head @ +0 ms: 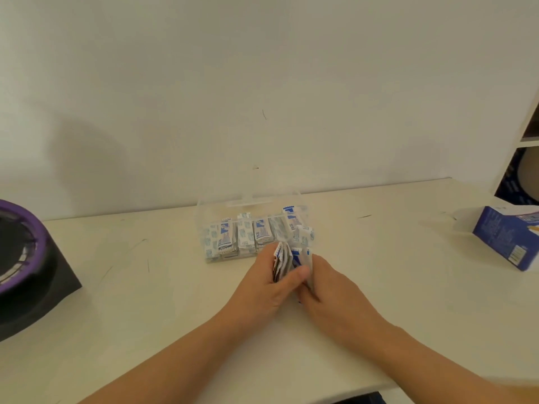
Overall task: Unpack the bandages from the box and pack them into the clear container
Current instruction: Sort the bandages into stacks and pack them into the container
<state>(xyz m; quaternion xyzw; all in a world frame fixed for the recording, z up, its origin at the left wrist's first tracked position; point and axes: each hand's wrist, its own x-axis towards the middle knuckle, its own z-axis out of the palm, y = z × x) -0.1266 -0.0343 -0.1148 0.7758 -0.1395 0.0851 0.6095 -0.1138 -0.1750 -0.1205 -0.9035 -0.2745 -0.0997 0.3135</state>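
Note:
A clear plastic container [204, 217] stands open near the back of the table, with several white-and-blue wrapped bandages [243, 236] upright inside it. Just in front of its right end, my left hand [267, 282] and my right hand [331, 290] together hold a small stack of wrapped bandages [287, 259]. The left thumb lies across the stack's front, and the right fingers curl around its right side. The blue bandage box [504, 239] lies on its side at the far right of the table.
A black object with a purple ring [20, 258] sits at the table's left edge. A white shelf unit [525, 147] rises at the far right behind the box. The cream table [131, 301] ends at a white wall behind the container.

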